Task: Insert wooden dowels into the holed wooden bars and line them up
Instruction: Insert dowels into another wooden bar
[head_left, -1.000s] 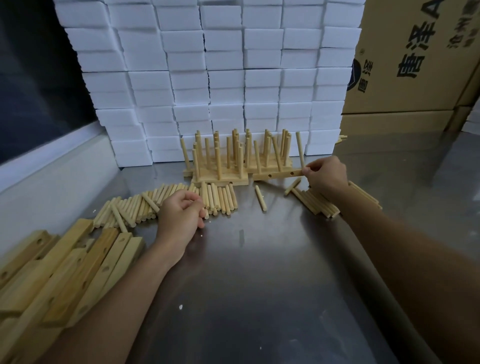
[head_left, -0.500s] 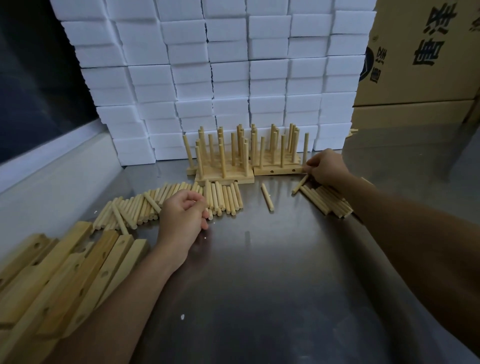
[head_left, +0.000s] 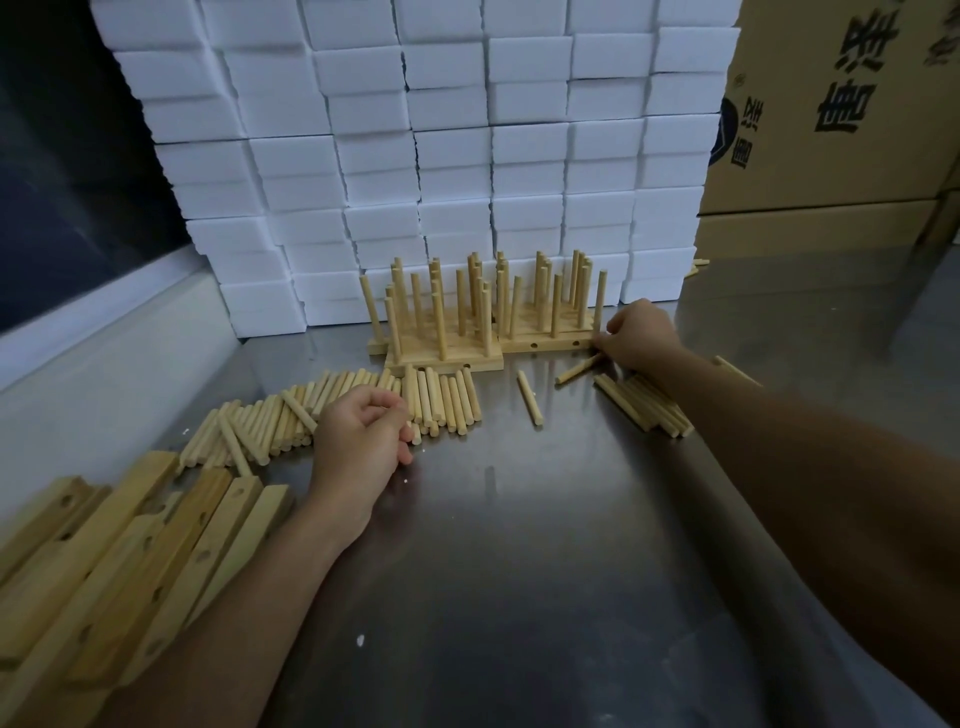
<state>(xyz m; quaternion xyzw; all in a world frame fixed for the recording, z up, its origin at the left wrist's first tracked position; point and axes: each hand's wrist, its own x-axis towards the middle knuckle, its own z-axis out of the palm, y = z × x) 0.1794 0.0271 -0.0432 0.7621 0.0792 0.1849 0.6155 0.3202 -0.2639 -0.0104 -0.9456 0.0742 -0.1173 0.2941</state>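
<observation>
The right hand (head_left: 636, 335) is pinching the end of the pale dowel-filled wooden bar (head_left: 545, 343) at one o'clock, apparently aligning it; the left hand (head_left: 358, 441) is resting loosely curled beside the loose round dowels (head_left: 291, 421).

Upper centre: pale holed wooden bars (head_left: 543, 344) side by side, bristling with upright round wooden dowels (head_left: 439, 325), backed by stacked white foam blocks (head_left: 415, 145). Right hand (head_left: 636, 335) curled at the bars' right end. Left hand (head_left: 358, 441), fingers curled, resting on loose dowels (head_left: 270, 421) left of centre. Bare bars (head_left: 114, 561) lower left on shiny steel table (head_left: 519, 597).
</observation>
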